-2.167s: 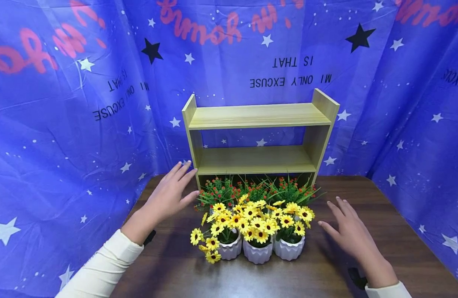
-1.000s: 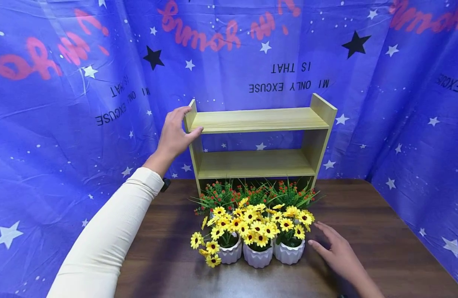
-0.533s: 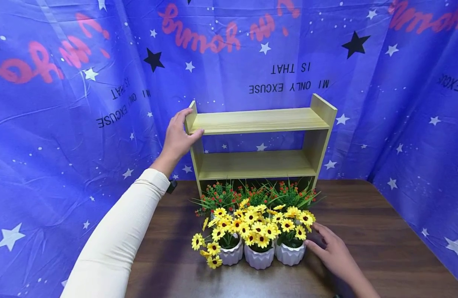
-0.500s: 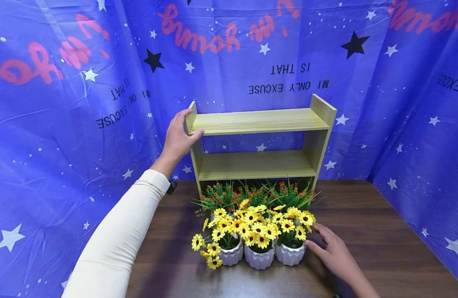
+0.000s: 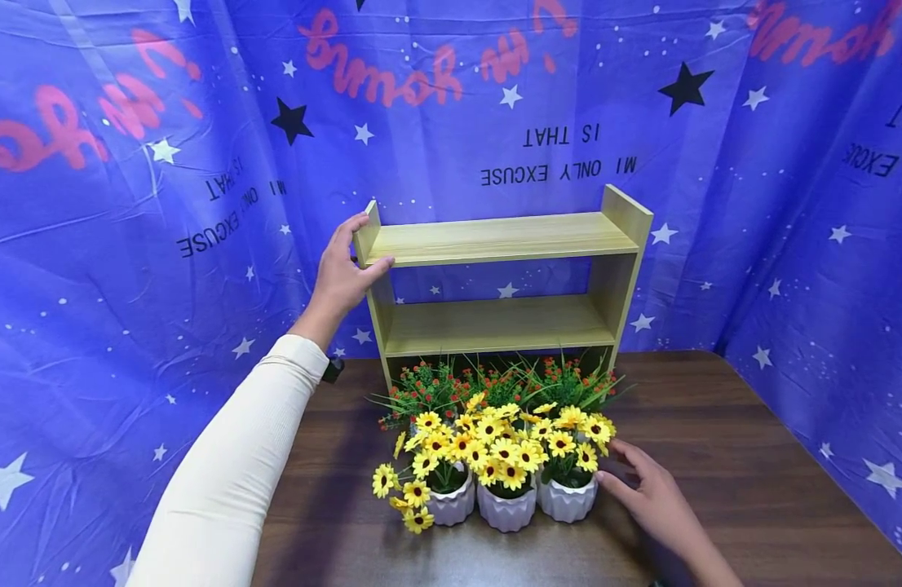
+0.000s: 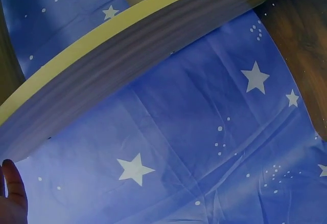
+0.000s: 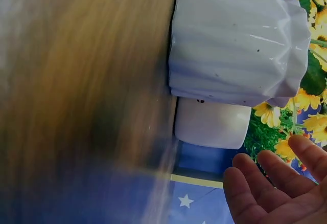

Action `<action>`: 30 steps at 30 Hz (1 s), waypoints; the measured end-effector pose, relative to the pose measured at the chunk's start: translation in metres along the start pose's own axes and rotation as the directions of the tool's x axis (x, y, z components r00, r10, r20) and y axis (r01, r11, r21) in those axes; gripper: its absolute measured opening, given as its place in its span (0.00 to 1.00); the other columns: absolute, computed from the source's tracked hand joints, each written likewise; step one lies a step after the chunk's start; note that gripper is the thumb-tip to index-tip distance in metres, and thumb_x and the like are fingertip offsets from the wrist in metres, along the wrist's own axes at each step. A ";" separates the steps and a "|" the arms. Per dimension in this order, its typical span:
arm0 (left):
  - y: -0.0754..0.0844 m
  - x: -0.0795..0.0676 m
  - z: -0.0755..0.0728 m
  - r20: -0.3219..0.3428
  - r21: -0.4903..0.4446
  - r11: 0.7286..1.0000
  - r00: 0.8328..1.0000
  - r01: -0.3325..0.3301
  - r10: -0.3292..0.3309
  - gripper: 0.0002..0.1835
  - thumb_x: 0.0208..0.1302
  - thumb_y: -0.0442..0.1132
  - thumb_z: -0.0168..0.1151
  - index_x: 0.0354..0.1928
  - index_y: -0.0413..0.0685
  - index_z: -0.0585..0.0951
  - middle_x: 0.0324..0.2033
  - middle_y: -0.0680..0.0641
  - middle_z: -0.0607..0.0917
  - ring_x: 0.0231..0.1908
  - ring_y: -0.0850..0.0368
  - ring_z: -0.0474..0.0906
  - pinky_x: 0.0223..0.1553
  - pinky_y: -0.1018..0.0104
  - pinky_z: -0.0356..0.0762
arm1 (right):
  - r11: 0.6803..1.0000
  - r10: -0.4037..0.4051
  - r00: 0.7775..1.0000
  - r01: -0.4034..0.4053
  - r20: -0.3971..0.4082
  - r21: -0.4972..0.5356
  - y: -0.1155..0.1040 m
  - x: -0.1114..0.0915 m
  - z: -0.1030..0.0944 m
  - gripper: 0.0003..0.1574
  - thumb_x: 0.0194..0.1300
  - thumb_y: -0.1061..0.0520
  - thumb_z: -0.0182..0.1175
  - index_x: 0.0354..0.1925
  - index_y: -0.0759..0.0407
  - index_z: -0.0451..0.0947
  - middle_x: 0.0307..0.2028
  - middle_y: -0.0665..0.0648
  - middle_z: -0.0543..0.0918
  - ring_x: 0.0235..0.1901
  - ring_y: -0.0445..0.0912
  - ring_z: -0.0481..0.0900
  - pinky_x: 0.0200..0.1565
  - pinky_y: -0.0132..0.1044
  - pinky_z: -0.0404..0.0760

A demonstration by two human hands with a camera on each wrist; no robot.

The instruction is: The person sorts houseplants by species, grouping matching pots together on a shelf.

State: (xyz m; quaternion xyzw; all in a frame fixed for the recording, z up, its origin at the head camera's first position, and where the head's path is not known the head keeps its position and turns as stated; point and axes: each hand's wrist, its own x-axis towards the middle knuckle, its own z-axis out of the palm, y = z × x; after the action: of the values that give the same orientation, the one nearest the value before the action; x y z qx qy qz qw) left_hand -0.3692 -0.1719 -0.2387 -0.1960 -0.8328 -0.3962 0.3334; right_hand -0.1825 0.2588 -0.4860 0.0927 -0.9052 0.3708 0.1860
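In the head view my left hand (image 5: 339,273) grips the upper left side panel of a two-tier wooden shelf (image 5: 502,326), thumb at the front edge and fingers toward the back. The left wrist view shows the panel's outer face (image 6: 127,60) with a fingertip by its end. My right hand (image 5: 652,493) is beside the rightmost white fluted pot (image 5: 567,499), its thumb right at the rim. Its fingers (image 7: 245,193) are spread and loosely bent in the right wrist view. Yellow daisy-like flowers (image 5: 506,452) fill this pot, a middle pot (image 5: 506,512) and a left pot (image 5: 453,504).
Behind the yellow flowers, green plants with small red blooms (image 5: 429,387) stand before the shelf, their pots mostly hidden. Everything stands on a dark brown wooden table (image 5: 715,432). Blue star-printed cloth (image 5: 451,147) hangs around the back and sides.
From beside the shelf's lower left, my left hand has risen to its upper left panel. My right hand has come left and down to the rightmost pot. Pots and shelf stay put.
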 end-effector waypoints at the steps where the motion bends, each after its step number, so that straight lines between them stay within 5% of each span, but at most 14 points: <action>1: -0.001 -0.001 0.000 0.001 -0.009 1.000 1.000 0.011 -0.011 0.40 0.55 0.39 0.75 0.69 0.44 0.68 0.70 0.47 0.68 0.68 0.50 0.64 0.65 0.54 0.65 | 1.000 0.014 1.000 -0.015 0.009 0.013 0.000 0.000 0.001 0.33 0.64 0.50 0.68 0.60 0.67 0.74 0.54 0.65 0.81 0.50 0.57 0.81 0.49 0.54 0.79; 14: -0.006 -0.005 0.006 -0.004 -0.138 0.990 1.000 0.030 -0.031 0.35 0.58 0.36 0.72 0.65 0.45 0.66 0.70 0.51 0.67 0.66 0.53 0.64 0.61 0.53 0.68 | 0.986 0.135 0.981 -0.146 0.138 0.078 -0.009 -0.003 0.009 0.41 0.60 0.44 0.70 0.62 0.65 0.71 0.56 0.70 0.79 0.51 0.62 0.81 0.50 0.58 0.78; 30: -0.004 -0.007 0.013 -0.048 -0.232 0.972 0.998 0.023 -0.035 0.34 0.58 0.31 0.70 0.64 0.42 0.65 0.71 0.50 0.65 0.68 0.53 0.62 0.66 0.61 0.59 | 0.952 0.267 0.952 -0.285 0.147 0.116 -0.024 -0.011 0.025 0.44 0.58 0.44 0.72 0.62 0.66 0.69 0.56 0.72 0.78 0.57 0.64 0.75 0.58 0.60 0.71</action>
State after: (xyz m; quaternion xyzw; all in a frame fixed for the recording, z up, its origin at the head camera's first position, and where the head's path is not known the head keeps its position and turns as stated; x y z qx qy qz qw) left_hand -0.3717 -0.1644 -0.2519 -0.2112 -0.7748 -0.5002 0.3240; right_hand -0.1718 0.2242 -0.4918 0.0013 -0.8921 0.4469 0.0664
